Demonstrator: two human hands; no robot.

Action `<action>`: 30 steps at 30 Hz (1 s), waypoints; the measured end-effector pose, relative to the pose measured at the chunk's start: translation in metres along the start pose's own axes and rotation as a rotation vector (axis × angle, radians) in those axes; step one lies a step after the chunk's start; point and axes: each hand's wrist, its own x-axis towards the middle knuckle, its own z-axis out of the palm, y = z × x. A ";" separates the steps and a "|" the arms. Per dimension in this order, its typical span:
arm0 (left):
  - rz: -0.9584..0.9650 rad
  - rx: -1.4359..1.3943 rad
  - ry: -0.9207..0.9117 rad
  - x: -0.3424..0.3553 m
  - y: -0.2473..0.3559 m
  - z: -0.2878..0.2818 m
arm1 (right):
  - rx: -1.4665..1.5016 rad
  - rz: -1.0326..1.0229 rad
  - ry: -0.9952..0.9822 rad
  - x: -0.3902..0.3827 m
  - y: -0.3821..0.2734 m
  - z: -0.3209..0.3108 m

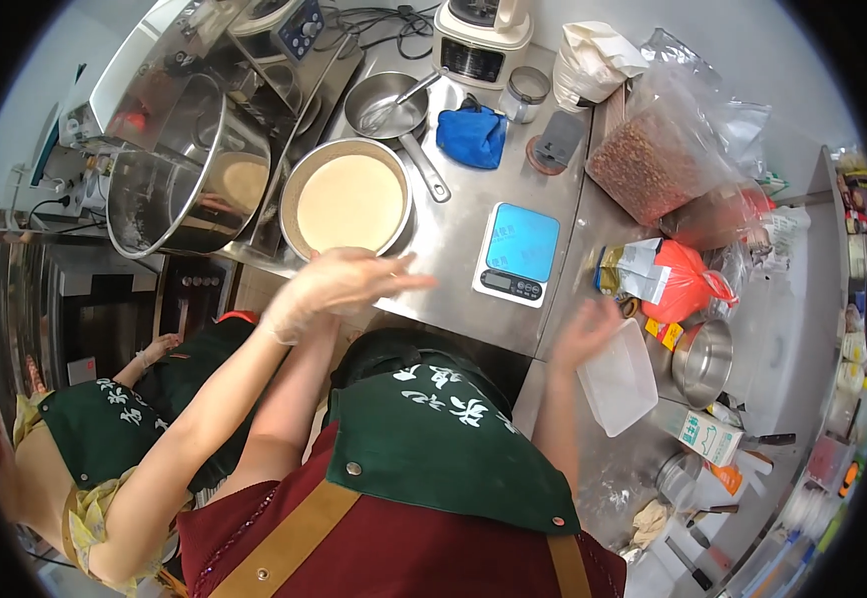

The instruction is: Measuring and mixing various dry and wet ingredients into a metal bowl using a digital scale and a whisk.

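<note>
My left forearm (294, 399) reaches toward the pan of pale cream liquid (344, 199); the hand is mostly hidden by a co-worker's gloved hand (348, 284), which hovers at the pan's near edge with blurred fingers. My right hand (585, 334) is raised near the counter's right part, blurred, with loosely spread, empty fingers, beside a translucent plastic tub (615, 384). A white digital scale with a blue top (521, 244) lies between the pan and my right hand. A small pan with a whisk (378, 105) stands behind the cream pan, beside a blue cloth (471, 140).
Left are a large steel mixer bowl (154, 209) and the co-worker in a green apron (104, 434). At the back stands a white appliance (478, 50). The right side holds bags of dry goods (643, 164), a red bag (678, 284), a steel bowl (700, 364) and a carton (707, 439).
</note>
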 end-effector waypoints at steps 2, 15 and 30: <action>0.073 0.065 0.031 0.017 0.007 -0.004 | 0.172 0.014 -0.480 -0.017 -0.031 0.042; 0.200 0.181 0.064 0.076 -0.021 -0.022 | 0.572 0.607 -0.928 0.035 -0.066 0.256; 0.228 1.830 -0.031 0.019 -0.073 0.017 | 0.382 0.373 -0.770 -0.056 -0.039 0.282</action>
